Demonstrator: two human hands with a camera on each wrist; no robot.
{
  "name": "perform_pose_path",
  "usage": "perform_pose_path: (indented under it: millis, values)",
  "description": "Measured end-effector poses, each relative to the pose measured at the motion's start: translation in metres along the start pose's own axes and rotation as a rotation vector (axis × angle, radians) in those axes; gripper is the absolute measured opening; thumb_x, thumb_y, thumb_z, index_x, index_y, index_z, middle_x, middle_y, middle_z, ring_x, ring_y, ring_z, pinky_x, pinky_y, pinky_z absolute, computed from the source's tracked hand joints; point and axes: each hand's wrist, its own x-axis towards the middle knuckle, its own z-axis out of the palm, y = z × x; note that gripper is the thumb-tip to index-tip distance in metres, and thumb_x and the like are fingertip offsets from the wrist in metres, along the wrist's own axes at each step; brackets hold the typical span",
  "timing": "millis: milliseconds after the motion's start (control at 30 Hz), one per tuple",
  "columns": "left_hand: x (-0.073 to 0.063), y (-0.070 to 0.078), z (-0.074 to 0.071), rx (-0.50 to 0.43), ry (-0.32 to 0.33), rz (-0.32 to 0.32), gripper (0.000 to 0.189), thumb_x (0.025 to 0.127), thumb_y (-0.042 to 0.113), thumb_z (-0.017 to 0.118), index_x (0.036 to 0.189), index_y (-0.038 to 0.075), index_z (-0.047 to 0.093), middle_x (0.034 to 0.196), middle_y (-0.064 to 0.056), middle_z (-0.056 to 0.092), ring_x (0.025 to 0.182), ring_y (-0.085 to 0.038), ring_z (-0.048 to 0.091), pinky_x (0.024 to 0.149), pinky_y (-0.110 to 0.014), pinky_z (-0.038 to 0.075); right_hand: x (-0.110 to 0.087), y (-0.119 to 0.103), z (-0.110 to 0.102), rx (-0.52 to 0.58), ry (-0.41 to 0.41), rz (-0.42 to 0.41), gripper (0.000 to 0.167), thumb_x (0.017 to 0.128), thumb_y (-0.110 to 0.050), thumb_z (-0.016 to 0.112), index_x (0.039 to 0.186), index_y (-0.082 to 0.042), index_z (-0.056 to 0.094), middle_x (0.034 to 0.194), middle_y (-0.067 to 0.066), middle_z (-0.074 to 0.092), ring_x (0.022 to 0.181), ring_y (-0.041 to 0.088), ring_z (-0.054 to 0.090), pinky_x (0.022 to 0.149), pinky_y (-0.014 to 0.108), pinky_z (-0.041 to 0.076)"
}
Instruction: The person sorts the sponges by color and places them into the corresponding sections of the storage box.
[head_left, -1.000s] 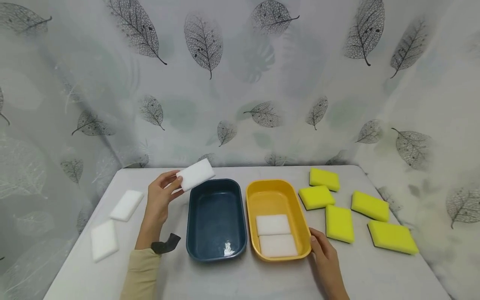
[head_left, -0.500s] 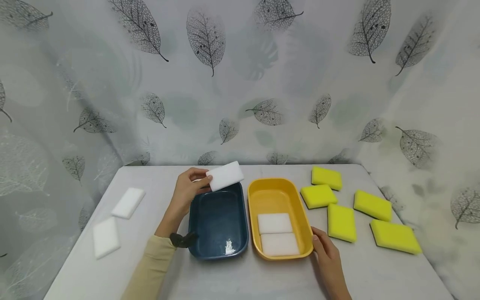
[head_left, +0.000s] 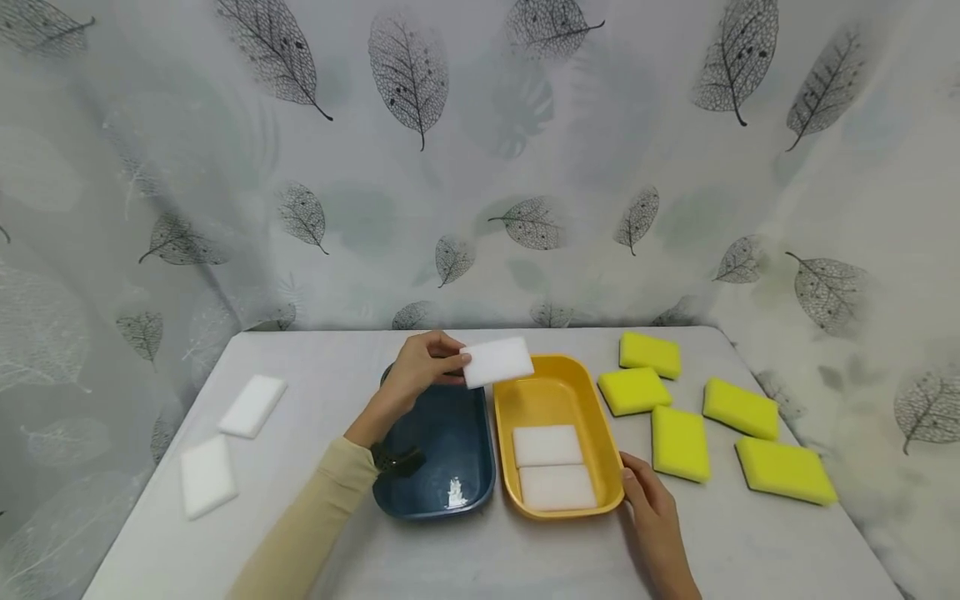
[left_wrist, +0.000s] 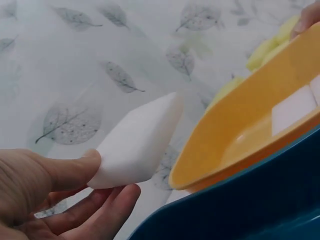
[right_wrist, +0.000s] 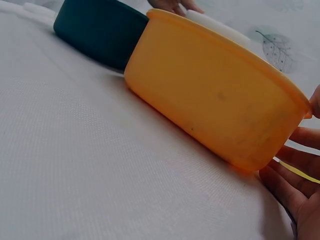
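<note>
My left hand (head_left: 429, 363) pinches a white sponge (head_left: 498, 362) by its left end, thumb on the face and fingers behind. In the head view this sponge overlaps the far left corner of the yellow tub (head_left: 540, 398); the left wrist view shows it held up, tilted. Beneath my left hand and wrist lies the dark blue tub (head_left: 442, 442), partly covered by them. My right hand (head_left: 654, 512) grips the near right side of the yellow tub, thumb at the rim and fingers against the outer wall. Two white sponges (head_left: 553, 467) lie flat inside the yellow tub, at its near end.
Two more white sponges (head_left: 207, 477) lie on the white table (head_left: 300, 533) at the left. Several yellow sponges (head_left: 680, 443) with dark undersides are spread to the right of the yellow tub. A leaf-patterned sheet (head_left: 480, 167) rises behind the table and along both sides.
My left hand has carried the white sponge rightward, from beside the blue tub's far left corner to above the yellow tub's far edge. The right hand stays on the yellow tub.
</note>
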Motion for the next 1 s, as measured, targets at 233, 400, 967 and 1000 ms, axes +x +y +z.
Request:
perform_pose_path:
  millis: [233, 400, 967, 1000]
  values:
    - [0.018, -0.001, 0.016, 0.012, -0.133, -0.001, 0.024, 0.097, 0.009, 0.073, 0.115, -0.006, 0.069, 0.106, -0.018, 0.074, 0.086, -0.022, 0.075, 0.093, -0.057, 0.059, 0.000, -0.001, -0.002, 0.005, -0.006, -0.005, 0.054, 0.112, -0.047, 0.041, 0.147, -0.009, 0.054, 0.147, 0.012, 0.059, 0.108, -0.011, 0.058, 0.089, 0.013, 0.053]
    - [0.027, -0.001, 0.029, 0.115, -0.166, 0.008, 0.023, 0.097, 0.015, 0.075, 0.113, -0.002, 0.073, 0.107, -0.018, 0.076, 0.093, -0.034, 0.075, 0.089, -0.050, 0.062, 0.001, -0.002, -0.002, 0.013, -0.021, 0.021, 0.057, 0.110, -0.051, 0.041, 0.148, -0.010, 0.053, 0.149, 0.011, 0.058, 0.108, -0.009, 0.059, 0.089, 0.013, 0.053]
    - [0.049, -0.008, 0.058, 0.584, -0.148, 0.170, 0.014, 0.096, 0.026, 0.076, 0.099, 0.012, 0.077, 0.102, -0.005, 0.079, 0.097, -0.021, 0.073, 0.083, -0.032, 0.059, 0.001, 0.001, -0.002, -0.012, -0.014, -0.014, 0.055, 0.111, -0.048, 0.040, 0.147, -0.009, 0.054, 0.147, 0.012, 0.060, 0.108, -0.011, 0.058, 0.089, 0.011, 0.052]
    - [0.049, -0.009, 0.059, 0.604, -0.150, 0.169, 0.015, 0.096, 0.027, 0.076, 0.099, 0.012, 0.077, 0.103, -0.005, 0.079, 0.098, -0.020, 0.073, 0.085, -0.033, 0.059, 0.001, 0.001, -0.001, -0.014, -0.017, -0.007, 0.055, 0.111, -0.049, 0.040, 0.147, -0.009, 0.054, 0.147, 0.012, 0.060, 0.108, -0.011, 0.058, 0.089, 0.011, 0.052]
